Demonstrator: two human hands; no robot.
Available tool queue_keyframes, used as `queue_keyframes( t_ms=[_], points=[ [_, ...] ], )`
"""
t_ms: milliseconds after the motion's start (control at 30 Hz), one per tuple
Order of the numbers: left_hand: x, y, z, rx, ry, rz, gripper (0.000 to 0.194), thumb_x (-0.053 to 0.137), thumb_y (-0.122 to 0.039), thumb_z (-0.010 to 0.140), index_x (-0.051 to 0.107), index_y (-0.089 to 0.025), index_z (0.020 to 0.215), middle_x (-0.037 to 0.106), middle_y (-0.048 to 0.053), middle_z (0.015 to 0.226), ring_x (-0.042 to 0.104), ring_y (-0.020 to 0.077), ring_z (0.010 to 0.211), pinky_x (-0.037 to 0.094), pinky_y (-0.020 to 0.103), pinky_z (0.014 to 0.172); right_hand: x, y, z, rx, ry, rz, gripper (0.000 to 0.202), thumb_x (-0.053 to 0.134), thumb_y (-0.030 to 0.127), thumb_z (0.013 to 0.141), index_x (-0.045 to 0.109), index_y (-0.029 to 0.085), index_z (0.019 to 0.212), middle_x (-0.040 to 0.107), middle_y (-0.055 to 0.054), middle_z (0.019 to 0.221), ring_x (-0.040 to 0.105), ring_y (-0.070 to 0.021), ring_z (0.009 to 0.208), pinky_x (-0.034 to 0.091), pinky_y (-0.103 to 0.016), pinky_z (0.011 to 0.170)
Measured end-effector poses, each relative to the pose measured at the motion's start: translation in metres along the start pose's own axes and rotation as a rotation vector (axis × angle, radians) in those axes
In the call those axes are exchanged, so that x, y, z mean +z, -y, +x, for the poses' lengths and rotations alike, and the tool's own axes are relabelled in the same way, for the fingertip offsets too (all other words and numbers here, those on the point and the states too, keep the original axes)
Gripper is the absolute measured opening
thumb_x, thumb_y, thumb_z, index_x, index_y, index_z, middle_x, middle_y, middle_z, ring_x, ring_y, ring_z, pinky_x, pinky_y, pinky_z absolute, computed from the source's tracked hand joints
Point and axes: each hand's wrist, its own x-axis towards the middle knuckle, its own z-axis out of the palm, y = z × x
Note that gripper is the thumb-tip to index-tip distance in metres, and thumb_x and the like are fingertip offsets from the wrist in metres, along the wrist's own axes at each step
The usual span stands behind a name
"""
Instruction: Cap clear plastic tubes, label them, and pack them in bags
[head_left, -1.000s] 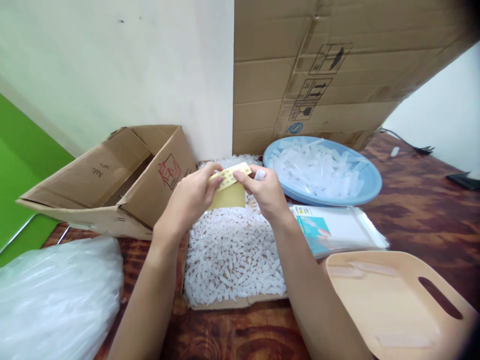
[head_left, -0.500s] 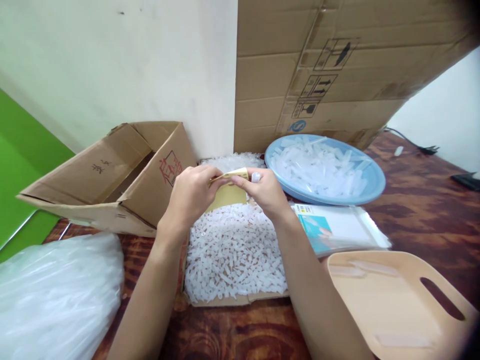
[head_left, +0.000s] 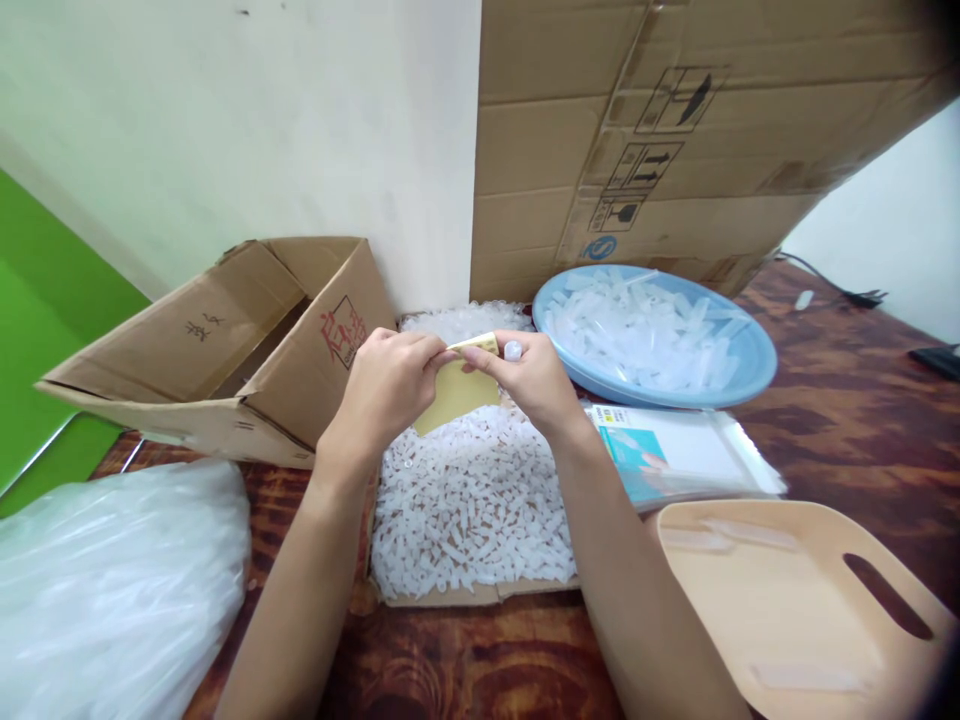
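A yellow sheet [head_left: 459, 397] hangs between my hands, its upper edge pinched by both. My left hand [head_left: 401, 375] has its fingers closed on the sheet's left part. My right hand [head_left: 529, 378] grips the folded right corner, and a small translucent plastic piece [head_left: 513, 351] sticks out between its fingers. Below them, a shallow cardboard tray [head_left: 480, 594] holds a layer of small white plastic pieces [head_left: 472, 510]. More clear pieces [head_left: 469, 320] lie heaped behind my hands.
An open cardboard box [head_left: 300, 385] stands at left, above a clear plastic bag [head_left: 127, 580]. At right are a blue basin [head_left: 757, 375] of translucent pieces, flat plastic packets [head_left: 690, 455] and a beige tray [head_left: 795, 600]. A large carton [head_left: 540, 150] stands behind.
Both hands have shifted slightly, with the left hand closer to the right along the sheet's upper edge. The sheet hangs a little lower. The camera view has moved slightly.
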Motion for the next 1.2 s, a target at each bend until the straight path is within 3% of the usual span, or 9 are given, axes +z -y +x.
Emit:
queue_keyframes(
  t_ms=[233,433,700,1200],
  points=[
    [-0.004,0.001,0.0,-0.006,-0.05,-0.231,0.016,0.065,-0.033,0.098,0.069,-0.022,0.108,0.073,0.005,0.104,0.068,0.0207,0.092,0.048,0.031,0.079,-0.005,-0.004,0.001,-0.062,-0.007,-0.116,0.033,0.074,0.048,0.088,0.078,0.017,0.078,0.072,-0.002,0.072,0.06,-0.0177,0.066,0.044,-0.03,0.064],
    [-0.002,0.002,0.0,-0.018,-0.082,-0.334,0.003,0.068,-0.022,0.095,0.067,-0.021,0.097,0.071,0.002,0.094,0.067,0.0182,0.085,0.049,0.03,0.078,-0.004,-0.003,0.0,-0.065,0.003,-0.205,0.031,0.072,0.046,0.089,0.08,0.016,0.086,0.07,-0.003,0.072,0.059,-0.0184,0.068,0.043,-0.029,0.063],
    [0.001,0.006,0.001,0.007,-0.075,-0.366,0.007,0.069,-0.013,0.091,0.066,-0.02,0.09,0.071,0.001,0.088,0.068,0.0172,0.082,0.05,0.029,0.075,-0.003,-0.002,-0.001,-0.065,0.029,-0.251,0.016,0.072,0.031,0.088,0.079,0.017,0.084,0.07,-0.002,0.073,0.059,-0.0182,0.069,0.042,-0.028,0.062],
    [0.007,0.012,0.0,0.081,0.033,-0.323,0.009,0.056,-0.013,0.098,0.059,-0.02,0.093,0.063,0.003,0.093,0.062,0.0173,0.081,0.047,0.03,0.073,-0.004,-0.001,-0.001,-0.078,0.069,-0.339,0.019,0.071,0.031,0.087,0.075,0.017,0.075,0.059,0.002,0.063,0.049,-0.0147,0.063,0.036,-0.027,0.061]
  ],
)
